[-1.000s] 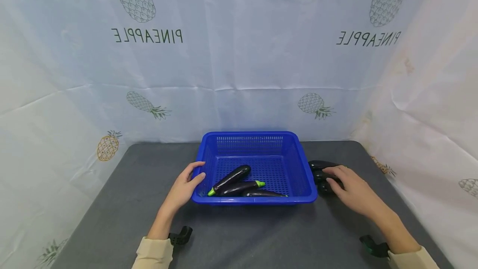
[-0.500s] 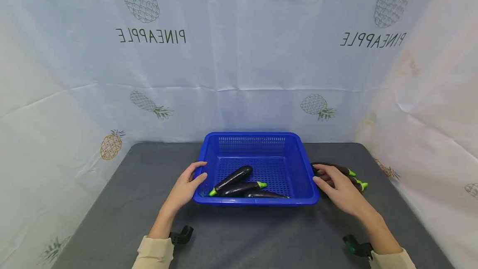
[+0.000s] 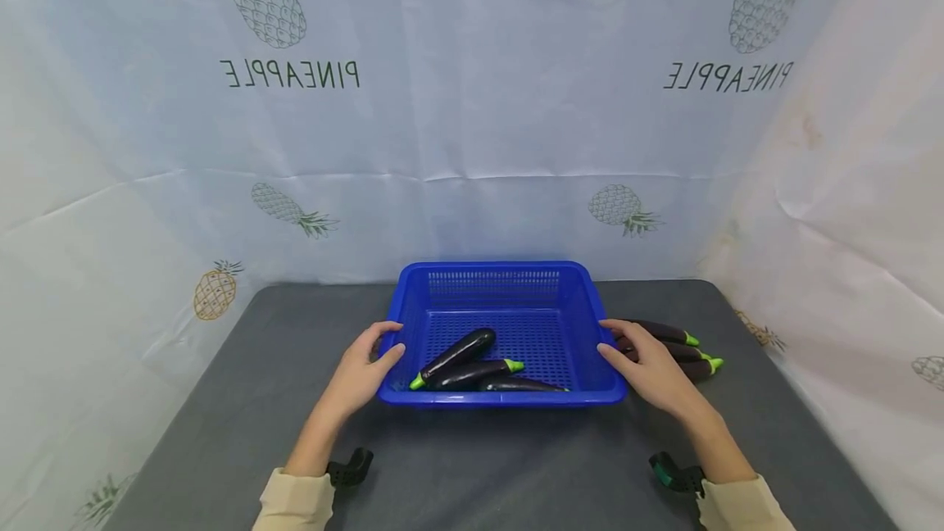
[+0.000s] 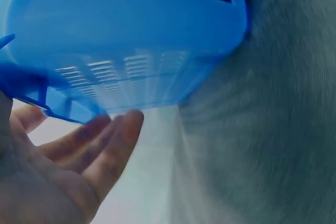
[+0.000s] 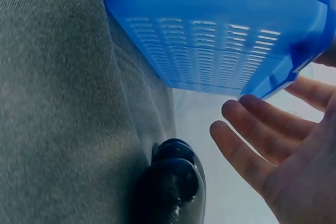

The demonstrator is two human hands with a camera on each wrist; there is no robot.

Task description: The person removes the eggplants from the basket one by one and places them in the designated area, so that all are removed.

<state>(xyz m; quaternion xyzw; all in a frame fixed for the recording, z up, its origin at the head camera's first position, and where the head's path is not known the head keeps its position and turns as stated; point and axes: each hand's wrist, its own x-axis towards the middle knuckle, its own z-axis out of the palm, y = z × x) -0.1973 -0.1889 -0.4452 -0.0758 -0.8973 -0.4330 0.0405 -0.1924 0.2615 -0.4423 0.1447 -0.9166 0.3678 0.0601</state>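
A blue plastic basket [image 3: 497, 398] with slotted walls stands on the dark table, and three dark eggplants [image 3: 475, 374] lie in it near its front left. At the basket's left rim, my left hand [image 3: 359, 371] holds on, thumb and index finger over the edge; its other fingers [image 4: 113, 156] stay outside, below the rim. On the opposite rim my right hand [image 3: 652, 371] has the same hold, with its lower fingers [image 5: 262, 124] against or close to the outer wall. Several more eggplants [image 3: 664, 332] lie right of the basket, partly hidden behind the right hand.
The dark grey tabletop [image 3: 501, 465] reaches back to a white pineapple-print cloth [image 3: 509, 121] that hangs behind and along both sides. In the right wrist view, the loose eggplants [image 5: 170, 187] lie close below the right fingers.
My right hand has left the eggplants at the right and moved left onto the basket's right rim. The left hand and the basket stay in place.
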